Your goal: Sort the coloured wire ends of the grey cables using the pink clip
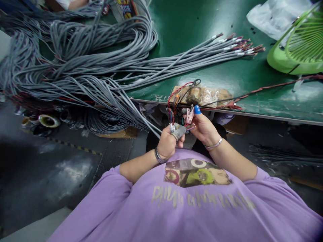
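My left hand (167,144) is closed around the stripped ends of several grey cables (152,127), with thin coloured wires (171,116) sticking up above the fist. A thick grey, wrapped-looking piece (179,131) lies across that hand's fingers. Just to the right, my right hand (205,129) wears a blue finger cover (197,109) on the thumb. Its thumb and fingers pinch a small pink clip-like piece (189,115). Short bare-ended wires (191,126) show between the two hands; their exact contact with the fingers is unclear.
Long bundles of grey cable (101,60) cover the left of the green table (176,20). A worn wooden block (222,94) with red and black leads lies at the front edge. At right stand a green fan (302,43) and a plastic bag (270,16).
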The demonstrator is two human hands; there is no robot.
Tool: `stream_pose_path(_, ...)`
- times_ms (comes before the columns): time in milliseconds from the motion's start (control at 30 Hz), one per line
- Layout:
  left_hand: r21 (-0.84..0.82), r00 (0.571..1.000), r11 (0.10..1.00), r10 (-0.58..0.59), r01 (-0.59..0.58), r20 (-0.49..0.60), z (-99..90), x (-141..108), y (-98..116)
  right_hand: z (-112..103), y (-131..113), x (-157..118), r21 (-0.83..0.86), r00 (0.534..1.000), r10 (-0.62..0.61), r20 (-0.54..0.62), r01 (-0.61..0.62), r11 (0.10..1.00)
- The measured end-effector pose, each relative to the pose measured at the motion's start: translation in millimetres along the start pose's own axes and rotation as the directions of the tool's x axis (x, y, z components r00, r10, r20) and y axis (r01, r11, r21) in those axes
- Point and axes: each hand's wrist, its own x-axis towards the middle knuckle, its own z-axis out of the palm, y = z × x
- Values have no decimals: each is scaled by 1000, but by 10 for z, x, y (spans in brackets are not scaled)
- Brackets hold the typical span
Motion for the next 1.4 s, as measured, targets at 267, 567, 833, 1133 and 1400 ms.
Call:
stream_pose_path(267, 54, 1000, 998, -31, 31, 6, -3, 12, -28, 26, 18, 28, 47, 996, 3, -92, 2, 999)
stream_pose_path(567, 70, 999, 997, -39, 36, 28, -43, -36, -12, 42, -28, -50, 78, 995, 81, -53, -77, 994)
stream_pose_path(833, -17, 997, 1000, -3, 2, -74, -34, -77, 29, 21, -103, -60, -33, 994, 103, 21, -103, 994)
stream_pose_path(1133, -6, 998, 1000, 16, -16, -67, 5, -27, 8, 5, -14, -33, -134, 997, -76, -10, 74, 988)
stream_pose_path(1400, 5, 998, 1000, 4, -4, -58, 18, -15, -22, -24, 53, 78, -1, 997, 6, 72, -6, 1000)
